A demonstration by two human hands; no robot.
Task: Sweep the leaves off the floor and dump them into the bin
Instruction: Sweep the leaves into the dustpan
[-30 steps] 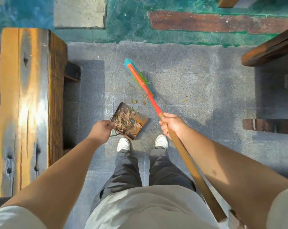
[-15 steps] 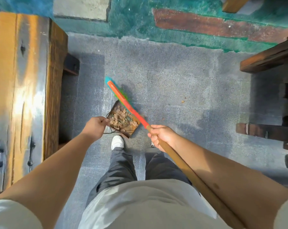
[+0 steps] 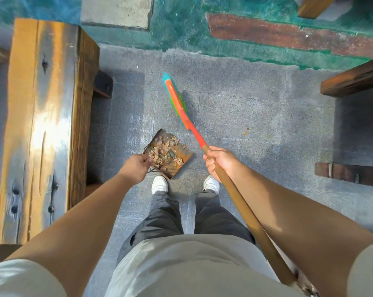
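Observation:
A rusty brown dustpan (image 3: 184, 154) sits on the grey floor just ahead of my feet, filled with dry brown leaves (image 3: 163, 152). My left hand (image 3: 136, 167) grips its wire handle at the near left edge. My right hand (image 3: 221, 160) is closed around the wooden stick of a broom (image 3: 181, 112), whose orange neck and blue-green bristle head reach forward and left, beyond the dustpan and apart from it. A few small leaf bits (image 3: 245, 132) lie on the floor to the right of the broom. No bin is in sight.
A heavy wooden bench (image 3: 42, 125) runs along the left. Dark wooden furniture (image 3: 352, 80) and a low beam (image 3: 348, 171) stand at the right. Green painted ground (image 3: 202, 33) with a red strip lies ahead. My white shoes (image 3: 160, 184) stand right behind the dustpan.
The broom head swept left over the dustpan half a second ago and has swung back forward and right, off the pan. The scraps in front of the pan are gone.

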